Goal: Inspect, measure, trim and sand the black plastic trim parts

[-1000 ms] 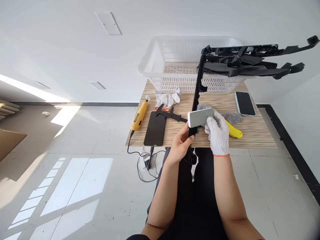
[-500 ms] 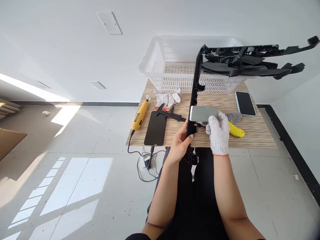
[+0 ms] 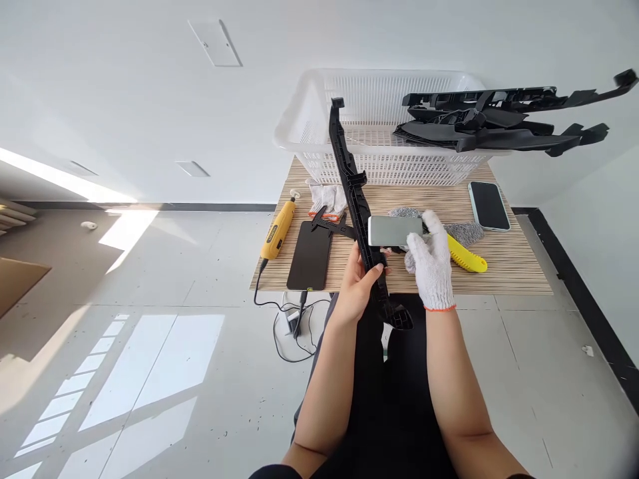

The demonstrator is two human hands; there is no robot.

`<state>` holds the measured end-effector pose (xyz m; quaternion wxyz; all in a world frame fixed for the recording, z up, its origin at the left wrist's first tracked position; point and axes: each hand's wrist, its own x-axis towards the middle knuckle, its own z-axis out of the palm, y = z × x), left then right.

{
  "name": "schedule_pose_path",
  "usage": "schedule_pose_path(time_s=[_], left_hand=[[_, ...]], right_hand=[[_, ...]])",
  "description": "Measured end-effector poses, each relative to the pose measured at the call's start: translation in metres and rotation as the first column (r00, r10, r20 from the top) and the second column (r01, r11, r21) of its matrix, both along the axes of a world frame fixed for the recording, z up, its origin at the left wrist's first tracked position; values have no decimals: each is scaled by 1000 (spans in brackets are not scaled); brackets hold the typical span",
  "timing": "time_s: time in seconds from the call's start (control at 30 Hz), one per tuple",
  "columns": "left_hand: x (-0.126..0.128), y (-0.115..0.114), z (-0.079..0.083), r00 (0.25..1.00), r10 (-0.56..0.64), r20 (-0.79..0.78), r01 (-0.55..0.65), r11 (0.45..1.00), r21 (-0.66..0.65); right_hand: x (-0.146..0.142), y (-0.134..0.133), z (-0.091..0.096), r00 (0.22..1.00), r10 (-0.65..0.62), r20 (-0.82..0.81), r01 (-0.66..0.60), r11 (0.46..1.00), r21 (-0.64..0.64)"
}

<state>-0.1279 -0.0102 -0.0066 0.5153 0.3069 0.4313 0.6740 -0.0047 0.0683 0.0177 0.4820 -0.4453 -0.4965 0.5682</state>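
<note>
The bare left hand (image 3: 360, 283) grips a long black plastic strip (image 3: 355, 193) while the gloved right hand (image 3: 430, 259) holds a grey block (image 3: 394, 230) against it.

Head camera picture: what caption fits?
Left hand grips a long black strip; gloved right hand holds a grey block beside it.

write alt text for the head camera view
A person's bare left hand grips a long black plastic strip, tilted up to the left, while the gloved right hand holds a grey block against it. Behind lie a wooden table with a yellow rotary tool, a black phone, a cased phone and a white basket bearing more black parts.
</note>
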Motion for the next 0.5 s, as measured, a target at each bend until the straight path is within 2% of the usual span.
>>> schedule_pose_path(time_s=[0.1, 0.3, 0.5], left_hand=[[1, 0, 1, 999, 8, 50, -7, 1000, -20], [2, 0, 4, 996, 22, 81, -19, 999, -46], [3, 1, 2, 994, 28, 109, -25, 999, -32]], right_hand=[[0, 0, 0, 998, -48, -34, 47, 999, -19], [-1, 2, 7, 993, 89, -82, -93, 995, -40], [7, -1, -3, 987, -72, -145, 61, 995, -82]])
